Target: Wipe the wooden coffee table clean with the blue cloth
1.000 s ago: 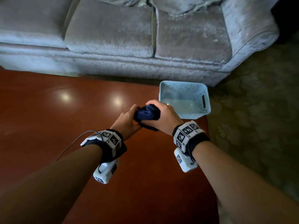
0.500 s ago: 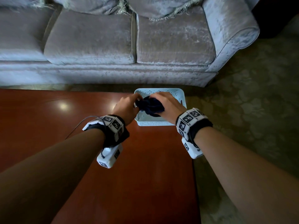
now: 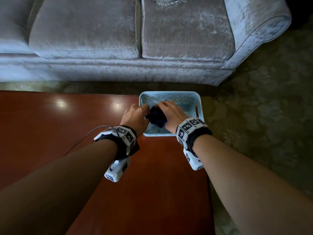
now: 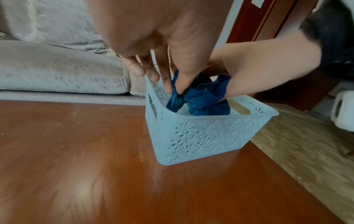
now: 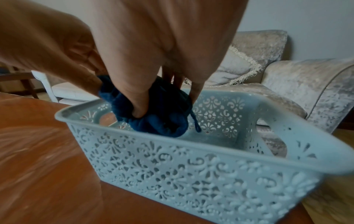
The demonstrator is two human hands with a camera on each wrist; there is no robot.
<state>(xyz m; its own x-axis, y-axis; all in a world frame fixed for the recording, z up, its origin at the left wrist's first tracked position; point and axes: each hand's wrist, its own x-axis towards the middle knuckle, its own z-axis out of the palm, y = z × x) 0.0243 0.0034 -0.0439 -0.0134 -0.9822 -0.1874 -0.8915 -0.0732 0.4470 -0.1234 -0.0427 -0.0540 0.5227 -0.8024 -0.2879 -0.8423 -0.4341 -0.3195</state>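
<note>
The bunched dark blue cloth (image 3: 156, 117) (image 4: 199, 98) (image 5: 162, 115) hangs inside the mouth of a pale blue perforated basket (image 3: 179, 97) (image 4: 206, 136) (image 5: 191, 166) at the far right corner of the reddish wooden coffee table (image 3: 67, 133) (image 4: 76, 166) (image 5: 38, 151). My left hand (image 3: 135, 116) (image 4: 172, 84) pinches the cloth's left side with thumb and fingers. My right hand (image 3: 171, 112) (image 5: 149, 106) grips the cloth from the right, thumb pressed into it. The cloth's bottom sits below the basket rim; whether it touches the basket floor cannot be told.
A grey velvet sofa (image 3: 152, 39) stands just beyond the table's far edge. Patterned carpet (image 3: 262, 116) lies to the right of the table. The table's right edge runs close by my right forearm.
Both hands have carried the cloth away from me, from above the tabletop to over and down into the basket. My view has shifted to bring the basket nearer the centre.
</note>
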